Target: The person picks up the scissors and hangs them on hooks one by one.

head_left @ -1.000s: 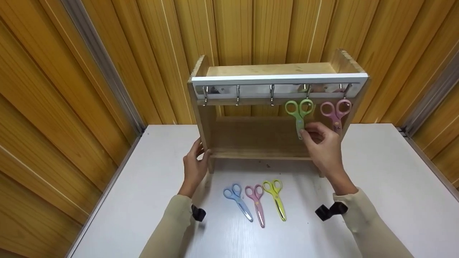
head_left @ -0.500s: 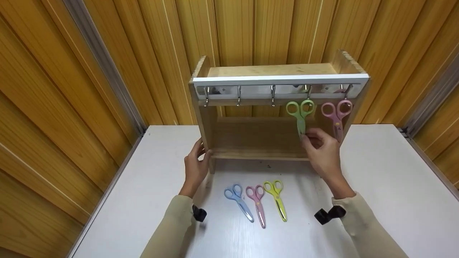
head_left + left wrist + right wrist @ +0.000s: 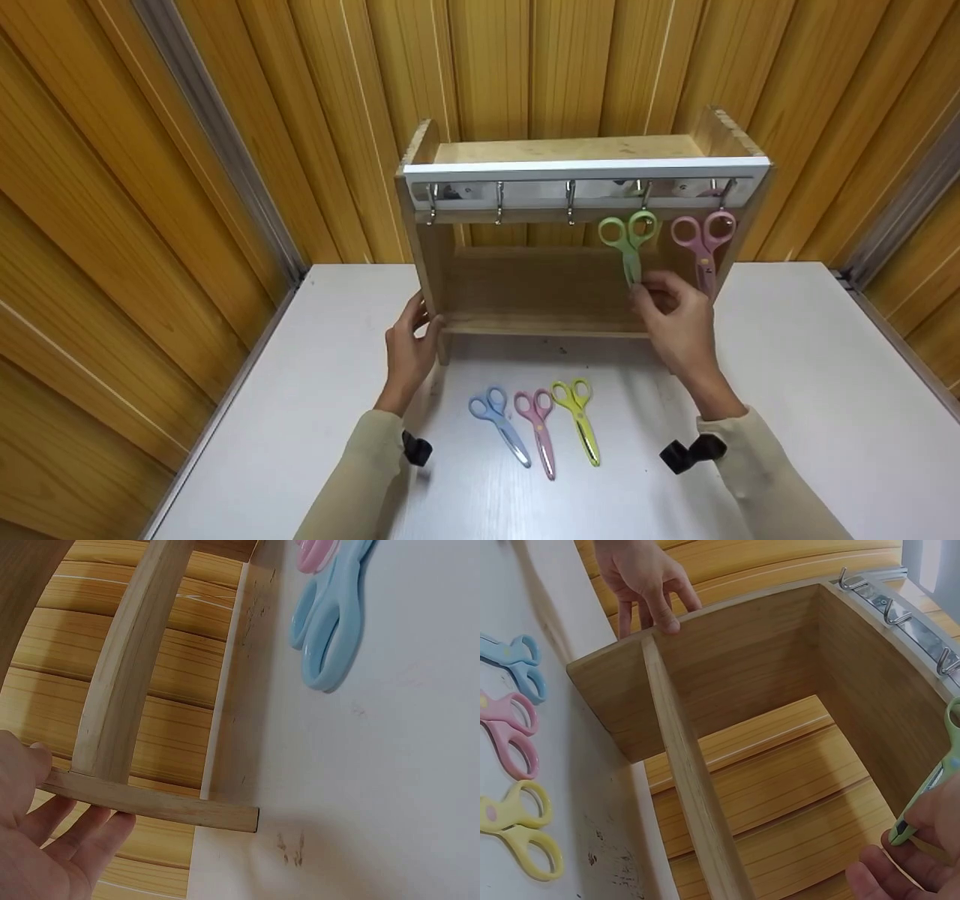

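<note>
My right hand (image 3: 679,319) pinches the blade end of the green scissors (image 3: 627,241) between thumb and fingertips. The scissors hang tip down, their right finger loop at the second hook from the right (image 3: 646,196). Beside them, pink scissors (image 3: 703,241) hang from the rightmost hook (image 3: 726,193). At the other end, my left hand (image 3: 409,349) grips the side panel of the wooden shelf (image 3: 540,328), thumb on the front edge and fingers round the outside. The left wrist view shows those fingers on the panel (image 3: 161,804).
Blue scissors (image 3: 499,424), another pink pair (image 3: 537,429) and yellow scissors (image 3: 577,418) lie on the white table (image 3: 315,465) before the shelf. Several metal hooks line the white rail (image 3: 532,171). Wood-patterned panels (image 3: 487,67) enclose the back and sides.
My right hand has shifted slightly lower along the green scissors' blade, which hang a little more tilted. My left hand stays on the shelf.
</note>
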The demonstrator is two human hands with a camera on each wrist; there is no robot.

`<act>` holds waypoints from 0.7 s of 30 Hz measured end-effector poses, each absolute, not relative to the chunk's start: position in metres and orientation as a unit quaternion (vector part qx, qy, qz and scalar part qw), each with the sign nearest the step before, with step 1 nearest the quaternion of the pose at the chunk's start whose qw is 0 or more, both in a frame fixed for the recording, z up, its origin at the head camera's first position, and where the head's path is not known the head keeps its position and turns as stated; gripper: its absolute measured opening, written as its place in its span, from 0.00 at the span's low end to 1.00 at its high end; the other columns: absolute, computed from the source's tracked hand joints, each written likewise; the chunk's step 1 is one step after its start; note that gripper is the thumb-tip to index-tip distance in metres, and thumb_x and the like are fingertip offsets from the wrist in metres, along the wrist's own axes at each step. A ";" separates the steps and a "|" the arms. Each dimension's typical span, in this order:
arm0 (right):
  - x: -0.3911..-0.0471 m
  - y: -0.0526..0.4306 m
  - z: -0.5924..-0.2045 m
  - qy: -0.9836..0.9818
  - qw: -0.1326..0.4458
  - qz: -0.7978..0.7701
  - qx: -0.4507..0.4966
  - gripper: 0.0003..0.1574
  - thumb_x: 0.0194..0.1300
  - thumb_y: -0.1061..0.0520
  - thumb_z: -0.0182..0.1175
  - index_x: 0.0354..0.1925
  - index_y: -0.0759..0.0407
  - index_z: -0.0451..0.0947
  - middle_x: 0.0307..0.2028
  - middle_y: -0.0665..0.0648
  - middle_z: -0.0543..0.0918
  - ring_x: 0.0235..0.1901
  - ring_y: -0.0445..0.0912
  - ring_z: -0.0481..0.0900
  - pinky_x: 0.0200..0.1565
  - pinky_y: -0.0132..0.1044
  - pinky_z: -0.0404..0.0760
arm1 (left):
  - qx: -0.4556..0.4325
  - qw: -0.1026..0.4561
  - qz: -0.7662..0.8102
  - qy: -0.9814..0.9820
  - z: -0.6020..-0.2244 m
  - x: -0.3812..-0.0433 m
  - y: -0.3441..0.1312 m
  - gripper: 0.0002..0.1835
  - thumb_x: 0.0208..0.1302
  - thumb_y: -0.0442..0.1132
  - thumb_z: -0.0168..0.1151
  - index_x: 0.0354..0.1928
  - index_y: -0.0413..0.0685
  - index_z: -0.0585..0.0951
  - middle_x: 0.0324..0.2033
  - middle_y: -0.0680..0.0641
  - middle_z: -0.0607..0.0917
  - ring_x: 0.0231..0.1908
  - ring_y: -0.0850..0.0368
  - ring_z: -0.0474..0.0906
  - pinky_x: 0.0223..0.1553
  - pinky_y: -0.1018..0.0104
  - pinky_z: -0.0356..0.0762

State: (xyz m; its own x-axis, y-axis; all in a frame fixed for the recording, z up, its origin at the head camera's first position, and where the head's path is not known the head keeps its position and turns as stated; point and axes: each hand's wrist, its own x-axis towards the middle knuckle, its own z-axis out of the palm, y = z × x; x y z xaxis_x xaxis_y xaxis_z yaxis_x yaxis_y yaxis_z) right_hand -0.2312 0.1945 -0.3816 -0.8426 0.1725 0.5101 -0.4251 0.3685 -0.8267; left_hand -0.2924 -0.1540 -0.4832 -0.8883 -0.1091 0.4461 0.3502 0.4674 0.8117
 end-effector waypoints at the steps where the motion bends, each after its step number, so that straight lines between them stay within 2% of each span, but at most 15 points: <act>1: -0.231 0.195 -0.382 -0.783 0.269 0.556 0.081 0.10 0.71 0.68 0.60 0.46 0.75 0.81 0.39 0.72 0.85 0.31 0.32 0.83 0.36 0.19 0.81 | -0.074 0.226 -0.511 -0.826 -0.483 -0.292 -0.154 0.31 0.73 0.36 0.64 0.75 0.54 0.69 0.67 0.45 0.78 0.59 0.45 0.82 0.55 0.55 0.85; 5: -0.231 0.196 -0.382 -0.781 0.274 0.554 0.087 0.11 0.71 0.67 0.61 0.47 0.75 0.81 0.40 0.73 0.85 0.31 0.31 0.83 0.36 0.18 0.81 | -0.078 0.235 -0.513 -0.822 -0.483 -0.293 -0.154 0.31 0.72 0.35 0.64 0.74 0.53 0.70 0.65 0.43 0.80 0.58 0.44 0.83 0.51 0.53 0.87; 11: -0.235 0.198 -0.388 -0.774 0.266 0.567 0.088 0.10 0.70 0.70 0.60 0.48 0.76 0.81 0.39 0.73 0.85 0.31 0.31 0.84 0.36 0.21 0.84 | -0.083 0.238 -0.517 -0.818 -0.484 -0.292 -0.154 0.31 0.72 0.34 0.65 0.74 0.52 0.70 0.66 0.42 0.79 0.58 0.42 0.82 0.54 0.48 0.85; 14: -0.242 0.203 -0.399 -0.775 0.261 0.570 0.082 0.11 0.71 0.67 0.61 0.49 0.73 0.81 0.40 0.70 0.86 0.32 0.32 0.84 0.36 0.21 0.84 | -0.080 0.237 -0.519 -0.817 -0.485 -0.292 -0.154 0.31 0.72 0.34 0.65 0.74 0.52 0.71 0.66 0.42 0.79 0.58 0.42 0.82 0.54 0.47 0.85; 17: -0.248 0.207 -0.407 -0.778 0.260 0.567 0.078 0.12 0.72 0.63 0.62 0.50 0.69 0.82 0.41 0.66 0.87 0.33 0.34 0.85 0.37 0.21 0.84 | -0.078 0.234 -0.517 -0.819 -0.484 -0.292 -0.155 0.31 0.72 0.35 0.65 0.74 0.52 0.70 0.66 0.42 0.79 0.58 0.43 0.82 0.54 0.49 0.85; 21: -0.249 0.211 -0.411 -0.781 0.265 0.560 0.084 0.12 0.73 0.60 0.63 0.50 0.67 0.82 0.41 0.63 0.87 0.36 0.43 0.88 0.38 0.22 0.84 | -0.080 0.232 -0.515 -0.821 -0.484 -0.292 -0.155 0.30 0.72 0.34 0.64 0.74 0.52 0.70 0.66 0.42 0.79 0.59 0.43 0.82 0.54 0.50 0.86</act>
